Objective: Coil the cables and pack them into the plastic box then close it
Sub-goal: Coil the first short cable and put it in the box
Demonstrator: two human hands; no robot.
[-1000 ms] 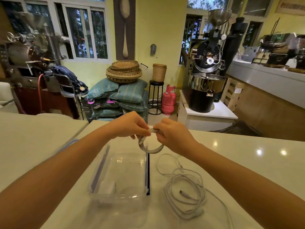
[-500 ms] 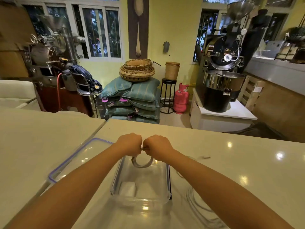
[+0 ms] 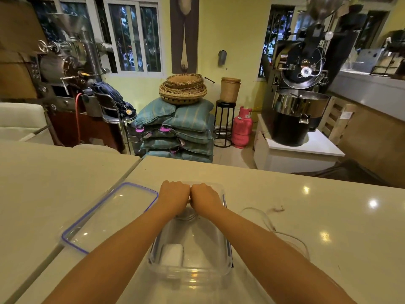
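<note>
Both hands, left [image 3: 174, 196] and right [image 3: 206, 199], were fists, each grip closed on the coil [image 3: 186, 216] over the open box [image 3: 190, 266].

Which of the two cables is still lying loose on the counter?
The thin white cable right of the clear plastic box; the grey coiled one is held over the box by both hands.

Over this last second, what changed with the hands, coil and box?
Both hands, left and right, carried the coiled cable from above the counter down into the far end of the plastic box, still gripping it together. Unchanged: lid left of box, white adapter inside, loose white cable on the right.
</note>
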